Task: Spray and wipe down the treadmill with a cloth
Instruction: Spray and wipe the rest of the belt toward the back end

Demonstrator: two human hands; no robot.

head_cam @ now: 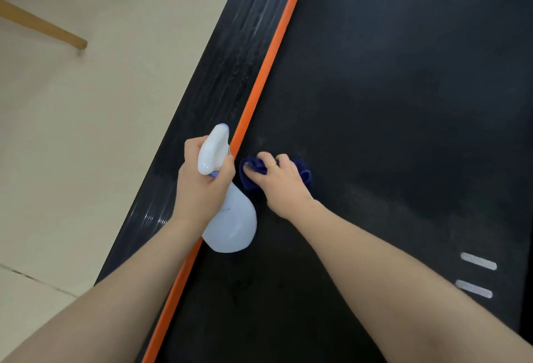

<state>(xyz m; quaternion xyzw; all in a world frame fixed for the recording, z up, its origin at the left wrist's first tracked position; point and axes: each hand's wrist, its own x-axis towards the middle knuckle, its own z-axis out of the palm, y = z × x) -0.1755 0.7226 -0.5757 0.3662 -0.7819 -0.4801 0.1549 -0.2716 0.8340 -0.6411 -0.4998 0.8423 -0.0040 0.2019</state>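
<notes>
R hand presses a bunched dark-blue cloth flat on the treadmill belt, fingers curled over the wad and gripping it, just inside the belt's L edge. L hand is wrapped round the neck of a pale spray bottle, fingers closed on it; can't tell if a finger sits on the trigger. Bottle's long axis runs roughly along the orange strip, nozzle end pointing up the treadmill toward the far end, fat base nearer the person, held above the strip where rail meets belt. Key relation: cloth sits just beside the strip on its belt side, w/ the bottle hand just beside it on the rail side, so both hands are crowded at the L edge while nearly all the belt lies to the R and far of the cloth. The ribbed L side rail shows wet-looking sheen, prob already sprayed. Judgement: next stroke likely needs the R hand to sweep cloth away from the strip, across the belt toward its R edge or up along it; R hand is the nearer one for that. White dash marks lie near the belt's near-R corner. Wooden chair legs stand on the floor off the L side.
</notes>
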